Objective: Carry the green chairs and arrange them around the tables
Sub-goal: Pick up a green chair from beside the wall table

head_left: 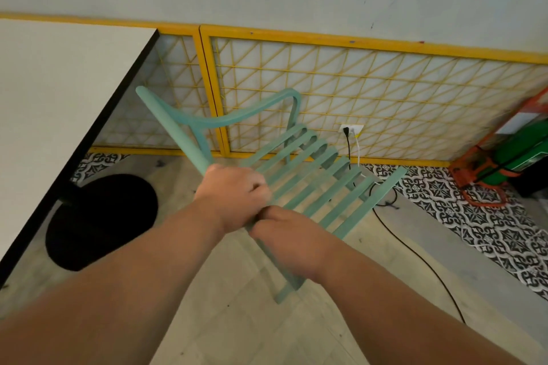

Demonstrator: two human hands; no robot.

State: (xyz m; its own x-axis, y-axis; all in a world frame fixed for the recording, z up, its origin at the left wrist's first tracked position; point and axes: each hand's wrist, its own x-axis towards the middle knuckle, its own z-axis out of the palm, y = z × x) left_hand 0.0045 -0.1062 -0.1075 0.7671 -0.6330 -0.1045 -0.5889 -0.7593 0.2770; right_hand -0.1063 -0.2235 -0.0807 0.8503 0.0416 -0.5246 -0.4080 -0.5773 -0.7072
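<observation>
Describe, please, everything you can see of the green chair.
The chair is pale green with a matte painted look, built of parallel slats in a frame, plus one curved armrest and rounded bars. It is tilted, not upright. The left hand and right hand grip its near edge, close together. It is right of the white table, before a yellow lattice panel. Whether a leg touches the floor is unclear.

Green slatted chair (pixel 311 175) tilted, L hand (pixel 234 195) & R hand (pixel 287 234) gripping its near rail, touching, white table (pixel 59 98) at left, round black base (pixel 100 222) beneath, yellow lattice panel (pixel 355 92) behind, wall outlet (pixel 351 130) w/ black cable (pixel 415 252)
</observation>
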